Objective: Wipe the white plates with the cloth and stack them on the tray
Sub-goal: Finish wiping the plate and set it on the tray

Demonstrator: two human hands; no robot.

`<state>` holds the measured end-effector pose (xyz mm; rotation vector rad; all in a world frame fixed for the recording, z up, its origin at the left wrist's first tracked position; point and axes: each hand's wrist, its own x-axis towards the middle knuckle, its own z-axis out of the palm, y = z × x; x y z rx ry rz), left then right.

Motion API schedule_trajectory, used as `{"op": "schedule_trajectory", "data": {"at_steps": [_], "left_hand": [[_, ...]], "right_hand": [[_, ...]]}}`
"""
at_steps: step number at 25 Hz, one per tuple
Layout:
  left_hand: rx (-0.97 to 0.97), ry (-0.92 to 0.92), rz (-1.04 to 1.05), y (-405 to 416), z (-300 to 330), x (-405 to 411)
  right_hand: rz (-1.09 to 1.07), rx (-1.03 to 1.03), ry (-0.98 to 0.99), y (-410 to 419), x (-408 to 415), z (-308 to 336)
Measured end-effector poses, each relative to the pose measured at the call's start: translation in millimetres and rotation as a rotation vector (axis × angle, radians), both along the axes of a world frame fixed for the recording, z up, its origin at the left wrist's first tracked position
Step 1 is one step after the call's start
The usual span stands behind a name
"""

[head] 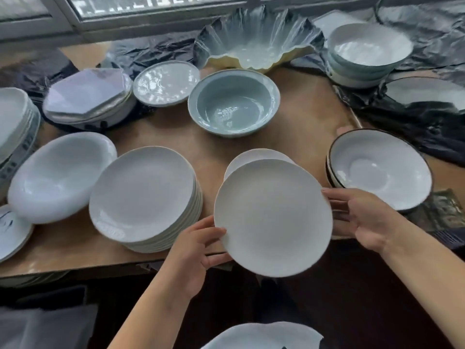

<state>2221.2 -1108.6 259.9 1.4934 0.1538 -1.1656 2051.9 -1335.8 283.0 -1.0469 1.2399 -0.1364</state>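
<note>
A white plate [273, 217] hangs tilted above the table's front edge, held on both sides. My left hand [198, 250] grips its lower left rim with the thumb on top. On the right rim rest the fingertips of my right hand [362, 217]. Behind it, another white plate [256, 157] peeks out, mostly hidden. A tall stack of white plates [143, 195] stands just left of my left hand. No cloth is clearly visible. A pale sheet or plate edge [264, 336] shows at the bottom of the view.
The brown table [176, 132] is crowded: a pale blue bowl [234, 102] in the middle, black-rimmed bowls [377, 170] at the right, a deep white bowl [60, 175] at the left, more stacks [88, 96] behind, a scalloped dish [256, 44] at the back.
</note>
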Motion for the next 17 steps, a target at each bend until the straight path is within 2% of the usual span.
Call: {"op": "schedule_trajectory", "data": {"at_steps": [7, 17], "left_hand": [[0.117, 0.010, 0.085, -81.4, -22.9, 21.3], [0.237, -0.030, 0.116, -101.0, -27.9, 36.6]], "right_hand": [[0.147, 0.088, 0.077, -102.1, 72.2, -32.9], [0.243, 0.113, 0.116, -125.6, 100.0, -57.3]]}}
